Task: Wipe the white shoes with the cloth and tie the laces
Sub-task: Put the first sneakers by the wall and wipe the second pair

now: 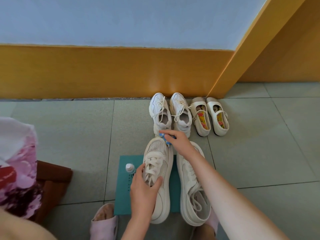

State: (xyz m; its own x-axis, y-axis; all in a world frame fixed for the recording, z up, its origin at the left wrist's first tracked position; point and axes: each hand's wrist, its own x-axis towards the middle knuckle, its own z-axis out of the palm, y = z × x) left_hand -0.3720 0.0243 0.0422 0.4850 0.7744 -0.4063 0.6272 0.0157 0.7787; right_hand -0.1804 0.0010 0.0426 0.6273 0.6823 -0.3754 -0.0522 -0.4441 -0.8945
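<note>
- Left hand is clamped over the laces of the near cream sneaker, thumb one side, fingers the other. That shoe lies on the teal mat, toe pointing at the wall.
- Right hand pinches a bunched blue-and-white cloth right at that sneaker's toe, fingers curled round it.
- Risk one: the small bottle stands upright just beside the left hand's knuckles. A sideways twist of the shoe could knock it over; whether its white cap is tight, I cannot tell.
- Risk two: the toe panel is perforated mesh, so hard rubbing may push dirt into the holes rather than lift it.
- Risk three: the right forearm crosses over the second sneaker, whose laces look loose. A wide wipe could drag that shoe or snag a lace.
- Risk four: the cloth works close to the heels of the chunky trainers behind, and a long stroke could bump them.
- The count: two cream sneakers on the mat, two chunky white trainers with trailing laces by the wall, two strap shoes beside them.
- One cloth, one bottle, one mat, two hands, and two pink slippers at the bottom edge, one largely hidden.
</note>
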